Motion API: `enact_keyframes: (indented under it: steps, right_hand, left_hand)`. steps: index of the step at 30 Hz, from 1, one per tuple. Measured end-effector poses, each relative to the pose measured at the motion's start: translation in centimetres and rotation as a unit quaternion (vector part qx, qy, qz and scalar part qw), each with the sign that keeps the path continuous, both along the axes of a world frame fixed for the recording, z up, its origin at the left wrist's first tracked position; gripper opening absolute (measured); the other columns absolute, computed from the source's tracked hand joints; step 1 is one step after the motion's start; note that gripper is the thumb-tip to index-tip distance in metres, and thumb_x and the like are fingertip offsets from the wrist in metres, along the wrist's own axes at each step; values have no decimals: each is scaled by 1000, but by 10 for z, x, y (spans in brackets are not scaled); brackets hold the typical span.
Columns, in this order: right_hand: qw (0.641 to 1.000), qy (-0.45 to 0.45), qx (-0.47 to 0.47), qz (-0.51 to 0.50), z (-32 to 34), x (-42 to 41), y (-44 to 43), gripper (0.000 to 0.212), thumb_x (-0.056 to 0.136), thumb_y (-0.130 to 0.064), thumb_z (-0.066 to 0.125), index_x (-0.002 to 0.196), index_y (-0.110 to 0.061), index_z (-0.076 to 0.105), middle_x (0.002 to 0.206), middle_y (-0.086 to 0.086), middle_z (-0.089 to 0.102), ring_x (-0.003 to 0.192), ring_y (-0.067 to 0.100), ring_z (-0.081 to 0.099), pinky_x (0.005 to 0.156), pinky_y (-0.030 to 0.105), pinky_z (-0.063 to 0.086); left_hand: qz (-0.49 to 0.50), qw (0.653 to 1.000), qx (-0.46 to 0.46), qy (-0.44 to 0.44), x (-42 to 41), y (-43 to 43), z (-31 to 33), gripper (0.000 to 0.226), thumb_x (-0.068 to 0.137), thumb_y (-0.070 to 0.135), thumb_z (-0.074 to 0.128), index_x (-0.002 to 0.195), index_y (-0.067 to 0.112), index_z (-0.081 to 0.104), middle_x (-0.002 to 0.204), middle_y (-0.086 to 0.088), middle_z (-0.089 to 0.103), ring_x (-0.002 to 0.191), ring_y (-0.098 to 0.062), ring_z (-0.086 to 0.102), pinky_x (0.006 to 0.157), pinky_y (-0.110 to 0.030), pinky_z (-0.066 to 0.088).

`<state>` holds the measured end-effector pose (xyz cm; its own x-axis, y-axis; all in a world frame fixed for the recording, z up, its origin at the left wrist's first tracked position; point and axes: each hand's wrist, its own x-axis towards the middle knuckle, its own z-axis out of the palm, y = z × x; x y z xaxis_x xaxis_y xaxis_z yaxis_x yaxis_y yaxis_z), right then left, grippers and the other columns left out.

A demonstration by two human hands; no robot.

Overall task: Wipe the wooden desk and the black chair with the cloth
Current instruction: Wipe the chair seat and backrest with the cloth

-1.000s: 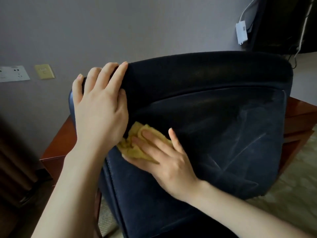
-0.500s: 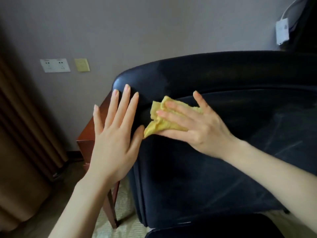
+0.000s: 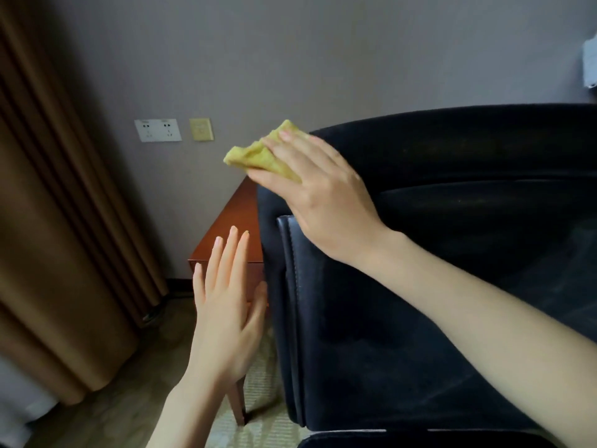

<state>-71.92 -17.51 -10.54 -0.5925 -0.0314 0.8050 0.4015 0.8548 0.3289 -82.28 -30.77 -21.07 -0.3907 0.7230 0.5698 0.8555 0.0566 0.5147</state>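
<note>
The black chair [image 3: 436,286] fills the right half of the head view, its backrest facing me. My right hand [image 3: 319,195] lies on the top left corner of the backrest and presses the crumpled yellow cloth [image 3: 258,153] there with straight fingers; the cloth sticks out past the fingertips to the left. My left hand [image 3: 226,315] hovers flat with straight fingers beside the chair's left edge, holding nothing. A corner of the wooden desk [image 3: 232,234] shows behind the chair's left side.
A brown curtain [image 3: 55,221] hangs on the left. Wall sockets [image 3: 157,130] and a yellowish switch plate [image 3: 201,129] sit on the grey wall. A desk leg [image 3: 239,405] stands on the pale carpet below. A white device [image 3: 590,64] hangs at the far right.
My right hand slid the cloth up and left, from the backrest's face to its top left corner. My left hand let go of the chair's top and dropped lower, flat beside its edge.
</note>
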Motion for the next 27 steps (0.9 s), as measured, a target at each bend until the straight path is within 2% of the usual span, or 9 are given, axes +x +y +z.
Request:
enact_keyframes:
  steps: [3,5,7,9,11,13,18,24,27]
  right_hand:
    - [995,-31,73,55,-27,4,-10,25,97,-11,51,111,-18,71,126,7,62,124,26,52,108,38,38]
    - [992,-49,77,90,-50,11,-15,23,98,-14,53,112,-15,71,125,6,63,123,24,53,106,37,40]
    - [989,-74,61,112,-73,22,-20,25,98,-12,53,116,-15,69,127,7,61,125,23,52,106,37,40]
    - [985,-105,44,126,-93,36,-23,24,97,-11,53,111,-18,71,126,6,62,124,22,53,106,37,41]
    - [981,-136,31,132,-109,54,-24,21,96,-14,55,103,-22,74,125,4,63,124,20,53,103,35,42]
    - [976,-161,33,142,-122,73,-21,19,95,-16,59,100,-25,75,124,2,64,123,18,54,100,33,45]
    - [974,-168,67,137,-116,114,2,14,90,-19,67,100,-24,75,119,0,65,117,17,58,91,31,52]
    - [990,-57,109,62,-64,118,34,33,91,0,59,118,-19,66,126,10,60,120,27,55,97,40,47]
    - [995,16,101,22,-37,97,38,41,90,5,56,124,-17,62,125,13,61,122,30,53,99,43,45]
  left_hand:
    - [13,1000,16,8,-6,-3,3,60,91,26,32,148,34,14,156,19,7,144,0,-6,119,-41,-5]
    - [29,999,13,18,-10,-5,2,57,89,20,34,145,29,33,156,11,17,146,-9,1,119,-46,-2]
    - [45,999,-5,28,-12,-7,0,49,85,14,36,128,23,58,155,3,27,146,-18,9,118,-51,1]
    - [63,997,-26,35,-12,-7,-3,39,85,6,44,107,19,72,150,-4,37,145,-26,17,116,-56,3]
    - [81,996,-37,26,-10,-7,-4,38,82,-7,53,100,18,74,145,-6,45,143,-28,23,116,-58,5]
    - [93,995,-28,17,-9,-6,-4,40,79,-10,54,101,18,72,141,-6,49,140,-29,27,116,-58,7]
    - [87,996,-2,24,-5,-8,2,44,77,10,39,109,20,68,137,-4,52,139,-27,31,115,-59,9]
    - [82,996,4,39,0,-11,4,42,80,5,45,114,18,66,139,-6,50,142,-29,25,113,-64,0]
    - [74,996,14,44,5,-9,8,47,83,0,50,126,16,59,145,-8,44,144,-29,22,113,-65,1]
